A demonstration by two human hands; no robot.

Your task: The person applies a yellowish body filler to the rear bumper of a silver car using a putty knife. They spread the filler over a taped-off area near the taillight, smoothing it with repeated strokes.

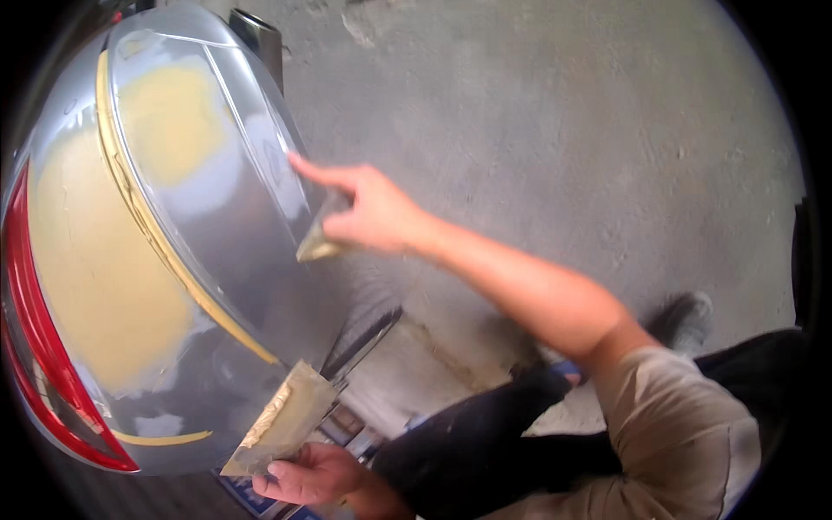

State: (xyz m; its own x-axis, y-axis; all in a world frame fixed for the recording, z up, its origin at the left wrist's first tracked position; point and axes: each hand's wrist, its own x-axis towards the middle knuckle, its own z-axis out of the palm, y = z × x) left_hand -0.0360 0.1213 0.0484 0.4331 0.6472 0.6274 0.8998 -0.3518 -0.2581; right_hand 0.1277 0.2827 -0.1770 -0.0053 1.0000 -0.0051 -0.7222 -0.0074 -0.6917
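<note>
My right hand [373,208] reaches over the edge of a grey car body panel [260,225], index finger stretched out and its tip at the panel. Its other fingers are curled on a small filler spreader [322,234] with yellowish filler along its lower edge; motion blurs it a little. Low in the picture my left hand [312,472] grips a flat translucent plate [299,403] by its lower edge. A thick smear of beige body filler [266,418] lies on that plate. Broad yellow filler patches [113,269] cover the panel beside the red tail light [52,321].
A yellow strip [186,282] of tape or filler runs along the panel seam, and a shorter one [165,438] lies near the tail light. An exhaust tip [260,39] juts out at the top. Grey concrete floor [537,113] spreads to the right, with my shoe [685,321] on it.
</note>
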